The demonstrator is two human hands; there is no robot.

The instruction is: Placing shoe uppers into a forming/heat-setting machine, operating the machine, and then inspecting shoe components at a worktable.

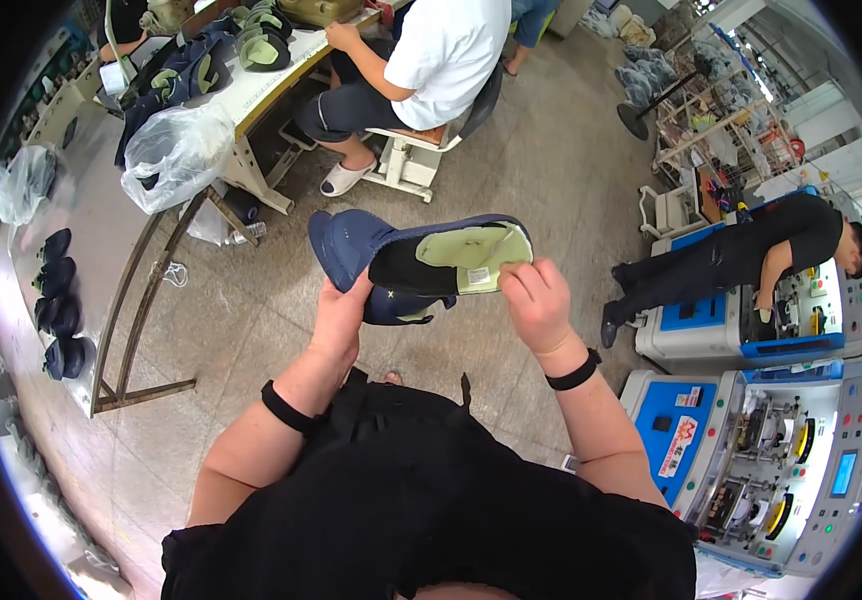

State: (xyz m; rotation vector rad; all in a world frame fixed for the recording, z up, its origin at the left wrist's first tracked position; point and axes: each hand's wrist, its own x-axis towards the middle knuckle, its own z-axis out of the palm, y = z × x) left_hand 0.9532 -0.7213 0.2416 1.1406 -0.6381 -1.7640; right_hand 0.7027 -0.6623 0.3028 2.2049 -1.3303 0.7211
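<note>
A navy blue shoe upper [355,243] with pale green lining and a black insole area is held up in front of my chest, its opening turned toward me. My left hand [339,322] is closed around its toe end from below. At the heel end, my right hand [538,305] pinches the light green lined edge, beside a small white label. A second navy piece [387,309] with a green edge hangs beneath the first, next to my left hand. Its full shape is hidden.
At left, a metal-framed table [101,250] bears a row of dark shoe uppers [58,300]. A worktable [266,90] holds more uppers and a plastic bag [179,155]. One person sits there on a chair [406,160]. Blue-and-white machines [686,425] stand at right, another person bending over one.
</note>
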